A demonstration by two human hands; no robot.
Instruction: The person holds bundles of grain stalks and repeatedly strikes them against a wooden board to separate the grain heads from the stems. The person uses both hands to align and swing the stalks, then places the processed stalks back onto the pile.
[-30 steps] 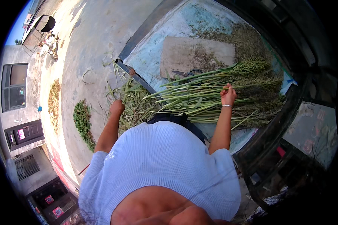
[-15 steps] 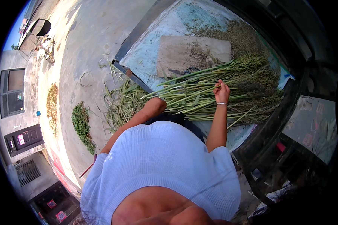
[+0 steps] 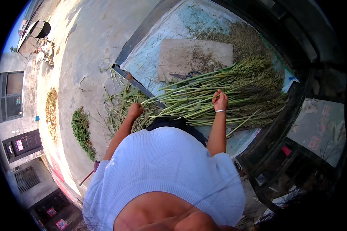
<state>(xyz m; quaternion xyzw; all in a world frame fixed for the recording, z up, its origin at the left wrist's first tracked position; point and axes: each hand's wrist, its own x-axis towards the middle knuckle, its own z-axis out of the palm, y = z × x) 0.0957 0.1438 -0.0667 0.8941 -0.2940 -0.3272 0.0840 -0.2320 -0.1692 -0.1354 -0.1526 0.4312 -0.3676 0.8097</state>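
Observation:
A large bundle of green grain stalks [image 3: 185, 104] lies across a pale blue sheet [image 3: 150, 65], cut ends to the left and bushy seed heads [image 3: 254, 73] to the right. My left hand [image 3: 135, 111] is closed at the cut end of a long stalk, past the bundle's left side. Over the middle of the bundle, my right hand [image 3: 220, 102], with a bracelet at its wrist, has its fingers pinched together on a stalk. Scissors [image 3: 186, 75] with dark handles lie just beyond the bundle, on a wooden board [image 3: 196, 54].
Loose seed [image 3: 246, 42] covers the sheet's far right. A metal edge [image 3: 131, 79] borders the sheet on the left. Cut leaves and stalk trimmings [image 3: 123, 106] lie on the concrete beside it, with a heap of green plants [image 3: 82, 133] farther left. A dark frame [image 3: 293, 92] stands at right.
My left hand has moved left, away from the bundle's cut ends, out over the trimmings. My right hand has shifted slightly left and down in the picture, its fingers still pinched.

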